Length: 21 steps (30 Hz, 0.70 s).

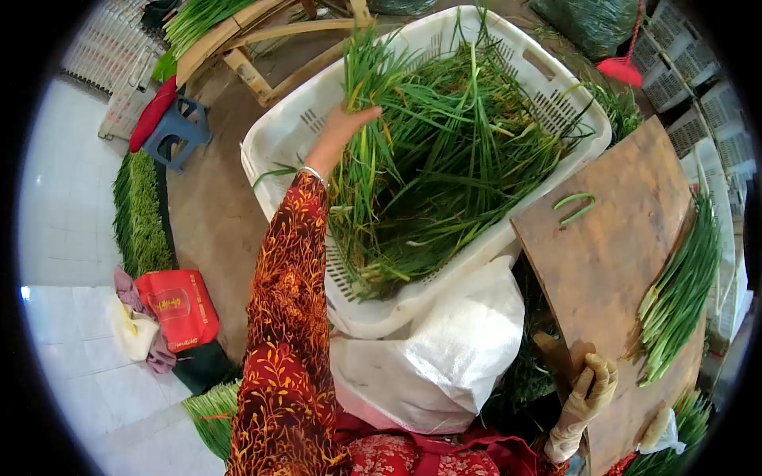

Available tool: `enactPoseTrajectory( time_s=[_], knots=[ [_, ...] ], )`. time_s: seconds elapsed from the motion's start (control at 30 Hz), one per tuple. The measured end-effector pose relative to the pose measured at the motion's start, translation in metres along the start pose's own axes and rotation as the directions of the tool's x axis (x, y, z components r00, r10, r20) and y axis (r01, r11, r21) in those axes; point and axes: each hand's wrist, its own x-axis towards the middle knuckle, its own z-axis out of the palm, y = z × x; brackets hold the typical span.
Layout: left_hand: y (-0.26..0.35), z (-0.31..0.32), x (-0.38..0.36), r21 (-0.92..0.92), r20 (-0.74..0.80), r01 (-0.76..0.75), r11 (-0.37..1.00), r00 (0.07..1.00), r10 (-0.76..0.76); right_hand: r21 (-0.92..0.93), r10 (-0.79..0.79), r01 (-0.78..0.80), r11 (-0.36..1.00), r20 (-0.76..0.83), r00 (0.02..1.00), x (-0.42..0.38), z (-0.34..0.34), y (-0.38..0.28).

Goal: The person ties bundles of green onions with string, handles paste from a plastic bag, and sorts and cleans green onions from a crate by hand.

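Note:
Over the left part of a white plastic crate [266, 143], my left hand [345, 131] is closed round a bunch of green leafy stalks [369, 75]. More loose green and yellowed stalks [476, 151] fill the crate. My right hand [591, 389], in a pale glove, is at the near edge of a brown wooden board [611, 214], with its fingers curled; nothing can be made out in them. A single bent green stalk [575, 208] lies on the board, and a bundle of green stalks [675, 293] rests along its right side.
A white sack [436, 357] drapes below the crate. To the left are a blue stool [181, 131], a red bag [178, 308] and rows of green bundles [141, 210]. A wooden frame [254, 75] stands behind, with stacked crates [698, 63] at the far right.

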Motion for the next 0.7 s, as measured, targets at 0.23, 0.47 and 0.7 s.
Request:
enactPoseTrajectory(
  time_s=[0.23,0.47,0.7],
  knots=[
    [-0.014,-0.002,0.027,0.005,0.02,0.013,1.0,1.0,-0.013,0.023,0.02,-0.021,1.0,0.046,0.999,-0.004,0.0,0.003],
    [-0.008,0.027,0.007,0.124,0.005,0.067,0.99,0.998,-0.068,0.045,0.013,-0.016,0.999,0.056,0.998,-0.006,-0.004,0.006],
    [-0.017,0.135,-0.022,0.568,-0.096,0.02,0.823,0.995,0.042,0.182,0.106,-0.114,0.977,0.05,0.993,0.001,0.005,-0.007]
  ],
)
